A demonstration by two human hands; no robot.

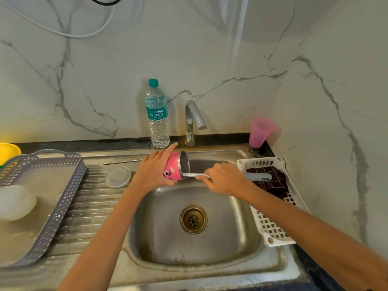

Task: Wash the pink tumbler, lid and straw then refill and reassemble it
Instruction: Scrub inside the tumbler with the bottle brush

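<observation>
Pink tumbler [172, 167] tilted sideways in left hand [154, 169] grip, right hand [222, 177] fingers clasping brush [257, 176]

The pink tumbler [171, 168] shows a shiny metal rim; the sink [159, 234] is dull, stained steel; the white basket [273, 229] at right is glossy plastic.

Pink tumbler [172, 167] sideways, lid [118, 176] apart

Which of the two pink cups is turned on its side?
The pink tumbler in the left hand, its mouth facing right; the plain pink cup stands at the back right.
</observation>
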